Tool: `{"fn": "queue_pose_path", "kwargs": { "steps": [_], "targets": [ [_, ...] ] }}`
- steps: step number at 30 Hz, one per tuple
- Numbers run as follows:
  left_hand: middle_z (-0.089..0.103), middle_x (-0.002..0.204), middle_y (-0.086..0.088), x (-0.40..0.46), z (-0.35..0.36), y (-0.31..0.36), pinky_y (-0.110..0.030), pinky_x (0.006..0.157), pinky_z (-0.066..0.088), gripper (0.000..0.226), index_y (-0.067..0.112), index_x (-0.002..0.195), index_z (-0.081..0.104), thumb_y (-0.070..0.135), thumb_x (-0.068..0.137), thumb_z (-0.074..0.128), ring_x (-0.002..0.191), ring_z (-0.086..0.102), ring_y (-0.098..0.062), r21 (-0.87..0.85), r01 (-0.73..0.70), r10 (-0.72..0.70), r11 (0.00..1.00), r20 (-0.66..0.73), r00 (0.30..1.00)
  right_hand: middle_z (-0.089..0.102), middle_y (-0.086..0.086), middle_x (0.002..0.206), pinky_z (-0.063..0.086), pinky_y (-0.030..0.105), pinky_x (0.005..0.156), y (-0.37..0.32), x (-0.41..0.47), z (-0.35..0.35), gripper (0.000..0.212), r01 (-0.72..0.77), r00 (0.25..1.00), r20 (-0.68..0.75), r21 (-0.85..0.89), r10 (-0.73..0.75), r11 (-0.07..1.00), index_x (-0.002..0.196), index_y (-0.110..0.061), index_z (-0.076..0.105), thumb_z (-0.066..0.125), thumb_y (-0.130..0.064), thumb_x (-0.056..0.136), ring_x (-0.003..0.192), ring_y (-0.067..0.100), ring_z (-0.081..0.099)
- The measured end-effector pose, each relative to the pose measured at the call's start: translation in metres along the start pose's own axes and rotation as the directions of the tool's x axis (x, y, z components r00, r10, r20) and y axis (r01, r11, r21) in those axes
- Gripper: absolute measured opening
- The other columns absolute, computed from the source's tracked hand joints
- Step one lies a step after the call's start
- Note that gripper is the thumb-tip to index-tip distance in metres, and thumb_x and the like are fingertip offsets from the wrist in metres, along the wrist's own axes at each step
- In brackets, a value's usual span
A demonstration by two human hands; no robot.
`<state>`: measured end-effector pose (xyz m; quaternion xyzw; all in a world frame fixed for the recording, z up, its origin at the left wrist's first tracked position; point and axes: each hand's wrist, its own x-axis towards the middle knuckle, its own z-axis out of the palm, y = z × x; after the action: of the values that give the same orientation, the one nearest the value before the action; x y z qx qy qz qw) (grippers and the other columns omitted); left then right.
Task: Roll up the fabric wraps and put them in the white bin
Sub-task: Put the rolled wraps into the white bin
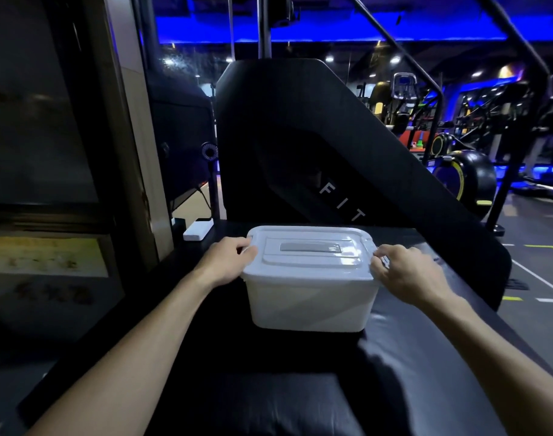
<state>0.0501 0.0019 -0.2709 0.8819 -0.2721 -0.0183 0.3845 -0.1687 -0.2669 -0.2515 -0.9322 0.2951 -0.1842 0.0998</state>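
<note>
A white plastic bin [309, 302] stands on a black padded surface [300, 372] in front of me. Its white lid [309, 258] is on, with a grey handle [311, 247] lying flat in the middle. My left hand [226, 261] grips the lid's left edge, fingers curled over the rim. At the lid's right edge my right hand [407, 275] holds on the same way. No fabric wraps are in view; the lid hides the inside of the bin.
A small white box [198, 231] lies on the surface behind the bin to the left. A tall black machine panel [300, 136] rises right behind the bin. A pillar and glass wall [80, 152] stand on the left, gym machines on the far right.
</note>
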Motion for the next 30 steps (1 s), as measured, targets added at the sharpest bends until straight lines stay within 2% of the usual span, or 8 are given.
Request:
{"fn": "queue_pose_path", "kwargs": {
  "steps": [7,10,14,17,19,22,27,30],
  "targets": [
    [0.049,0.075,0.003,0.006,0.002,0.006,-0.034,0.072,0.036,0.05,0.008,0.085,0.056,0.057,0.079,0.047,0.079,0.048,-0.02,-0.031,0.041,-0.041,0.999,0.015,0.999,0.068,0.005,0.098,0.049,0.036,0.077,0.009,0.024,-0.003,0.025,0.029,0.998,0.063,0.052,-0.032,0.998,0.088,-0.037,0.067,0.048,-0.052,0.085,0.096,0.033,0.061],
    [0.066,0.119,-0.001,0.001,0.006,0.002,-0.04,0.1,0.044,0.05,0.017,0.113,0.067,0.059,0.089,0.056,0.118,0.056,-0.03,-0.083,0.054,-0.054,0.995,0.005,0.999,0.068,-0.001,0.099,0.055,0.041,0.084,0.024,0.026,-0.001,0.033,0.02,0.996,0.08,0.197,-0.036,0.98,0.089,-0.047,0.071,0.051,-0.07,0.077,0.094,0.023,0.062],
    [0.038,0.162,-0.005,-0.007,0.012,0.007,-0.037,0.117,0.034,0.088,0.012,0.16,0.029,0.052,0.093,0.068,0.146,0.041,-0.025,-0.237,0.186,-0.195,0.954,-0.017,0.981,0.071,0.002,0.113,0.051,0.03,0.064,0.026,0.03,0.006,0.034,-0.104,0.981,0.188,0.354,0.038,0.929,0.116,-0.04,0.059,0.064,-0.058,0.087,0.089,0.022,0.063],
    [0.052,0.152,-0.008,-0.007,0.012,0.007,-0.044,0.114,0.041,0.095,0.016,0.158,0.032,0.055,0.084,0.076,0.138,0.05,-0.028,-0.19,0.204,-0.234,0.96,-0.147,0.961,0.064,0.004,0.134,0.057,0.042,0.084,0.02,0.032,0.008,0.081,-0.161,0.977,0.196,0.449,0.08,0.879,0.149,-0.033,0.041,0.074,-0.057,0.08,0.108,0.022,0.064],
    [0.062,0.14,-0.006,-0.009,0.012,0.011,-0.046,0.11,0.045,0.089,0.021,0.156,0.036,0.052,0.084,0.077,0.132,0.055,-0.026,-0.159,0.179,-0.208,0.971,-0.193,0.959,0.073,0.002,0.117,0.055,0.046,0.094,0.019,0.032,0.009,0.101,-0.131,0.991,0.072,0.43,0.111,0.893,0.151,-0.031,0.04,0.075,-0.065,0.063,0.11,0.025,0.066],
    [0.066,0.138,-0.001,-0.015,0.013,0.02,-0.044,0.107,0.048,0.075,0.027,0.154,0.042,0.045,0.089,0.074,0.13,0.058,-0.025,-0.082,0.119,-0.135,0.99,-0.241,0.961,0.074,0.0,0.099,0.052,0.044,0.093,0.008,0.02,0.014,0.08,-0.077,0.99,-0.089,0.333,0.112,0.94,0.147,-0.036,0.045,0.073,-0.054,0.075,0.109,0.029,0.065],
    [0.06,0.145,-0.006,-0.031,0.01,0.025,-0.039,0.104,0.046,0.058,0.027,0.149,0.05,0.052,0.098,0.06,0.133,0.055,-0.03,0.093,0.043,-0.023,0.995,-0.207,0.978,0.059,0.01,0.139,0.037,0.043,0.102,-0.013,-0.004,0.012,0.045,0.043,0.982,-0.187,0.035,-0.035,0.998,0.14,-0.029,0.057,0.057,-0.045,0.098,0.132,0.033,0.044],
    [0.045,0.158,-0.001,-0.057,0.017,0.036,-0.04,0.119,0.03,0.054,0.028,0.144,0.057,0.06,0.101,0.047,0.151,0.032,-0.023,0.266,-0.166,0.198,0.95,-0.099,0.975,0.057,0.006,0.14,0.034,0.046,0.111,-0.021,-0.022,0.021,0.056,0.289,0.945,-0.16,-0.004,-0.286,0.957,0.13,-0.025,0.064,0.036,-0.061,0.098,0.136,0.028,0.047]
  ]
}}
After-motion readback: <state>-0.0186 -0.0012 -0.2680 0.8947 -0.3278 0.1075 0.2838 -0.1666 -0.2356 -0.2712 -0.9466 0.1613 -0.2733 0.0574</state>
